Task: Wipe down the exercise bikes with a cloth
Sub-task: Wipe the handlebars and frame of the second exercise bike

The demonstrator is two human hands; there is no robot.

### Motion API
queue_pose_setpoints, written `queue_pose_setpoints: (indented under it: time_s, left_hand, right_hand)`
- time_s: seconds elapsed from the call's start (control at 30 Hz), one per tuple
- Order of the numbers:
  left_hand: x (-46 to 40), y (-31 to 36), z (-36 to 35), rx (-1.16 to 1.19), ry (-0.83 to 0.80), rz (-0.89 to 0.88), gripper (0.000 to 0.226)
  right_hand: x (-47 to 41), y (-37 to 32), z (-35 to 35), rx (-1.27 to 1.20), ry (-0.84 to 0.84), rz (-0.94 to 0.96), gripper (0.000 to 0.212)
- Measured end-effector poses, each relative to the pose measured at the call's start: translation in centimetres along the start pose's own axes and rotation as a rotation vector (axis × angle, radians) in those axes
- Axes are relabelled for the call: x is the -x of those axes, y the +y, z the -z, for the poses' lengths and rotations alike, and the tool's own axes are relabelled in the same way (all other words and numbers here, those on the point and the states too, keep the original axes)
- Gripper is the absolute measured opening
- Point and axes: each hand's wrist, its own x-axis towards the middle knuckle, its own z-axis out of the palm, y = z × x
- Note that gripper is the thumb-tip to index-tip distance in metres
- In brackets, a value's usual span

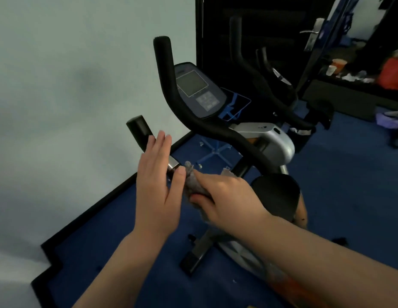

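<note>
Two bare hands met in the middle of the frame, just in front of the black-and-silver exercise bike (269,138) that filled the centre and the right part of the picture. The left hand (159,185) was flat and wide open, fingers stretched together and pointing up; it held nothing, and it lay against the short black foam handlebar grip with a silver metal band (140,132), covering its lower part. The right hand (224,196) came in from the lower right and was closed around a crumpled grey cloth (192,181) — the cloth stuck out from the fist toward the left hand and sat right beside the silver band, near the left thumb. Whether the cloth really touched the metal, I could not tell.

Above the hands, a long curved black handlebar (171,85) rose toward the upper middle of the frame, and behind it stood the dark console with a grey square screen and a small keypad (193,85). The round black padded seat (275,194) was just right of the right hand. The floor was a deep blue carpet (118,258), and a pale wall (71,74) took the whole left side.
</note>
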Motion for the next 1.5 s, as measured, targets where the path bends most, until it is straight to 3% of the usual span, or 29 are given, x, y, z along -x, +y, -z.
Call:
queue_pose_setpoints:
  time_s: [0.13,0.23,0.37,0.5,0.63,0.77,0.87,1.17,1.5]
  left_hand:
    - [0.4,-0.3,-0.1,-0.132,-0.035,0.019,0.054]
    - [0.9,-0.1,0.3,-0.165,-0.027,0.042,0.053]
    - [2.1,0.6,0.0,-0.114,0.026,0.118,0.052]
    - [2.7,1.2,-0.5,-0.105,0.055,0.181,0.053]
    - [2.5,1.7,-0.3,-0.11,0.056,0.218,0.054]
    - [2.6,2.2,-0.2,-0.069,0.072,0.258,0.053]
    - [2.6,2.3,-0.1,-0.073,0.073,0.262,0.053]
    - [2.6,1.6,0.2,-0.047,0.032,0.208,0.053]
    - [2.9,1.4,4.2,0.028,-0.198,0.043,0.042]
  right_hand:
    - [-1.5,2.7,2.7,0.21,-0.317,0.106,0.019]
    - [-3.3,6.0,6.2,0.24,-0.493,0.117,0.023]
    - [-4.7,6.9,6.3,0.259,-0.51,0.269,0.019]
    - [-4.6,6.0,4.7,0.127,-0.542,0.373,0.019]
    - [-5.6,8.0,6.8,0.308,-0.592,0.388,0.023]
    - [-4.7,7.4,6.2,0.406,-0.509,0.487,0.014]
    - [-3.7,5.5,4.8,0.328,-0.454,0.465,0.026]
    - [-0.7,-0.5,-0.1,0.234,-0.114,-0.001,0.028]
    - [1.9,-1.8,1.4,-0.114,0.193,-0.37,0.026]
